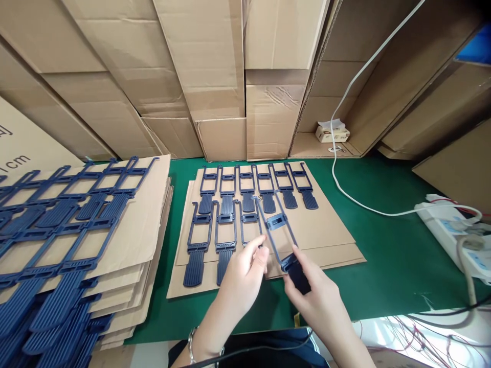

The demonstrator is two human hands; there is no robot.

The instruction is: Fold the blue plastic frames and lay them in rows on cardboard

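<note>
I am gripping a dark blue plastic bracket (279, 232) with both hands, my right hand (314, 291) pinching its near ribbed end and my left hand (245, 273) its side rail, lowering it toward the open gap on the cardboard sheet (326, 225), which needs careful alignment beside the laid brackets (226, 225).

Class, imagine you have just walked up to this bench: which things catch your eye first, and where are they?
First, the two hands at bottom centre: the right hand grips a dark blue plastic frame by its ribbed end, and the left hand touches its side. Behind them, matching frames lie in rows on a cardboard sheet on the green table. A stack of loaded sheets stands at left.
</note>
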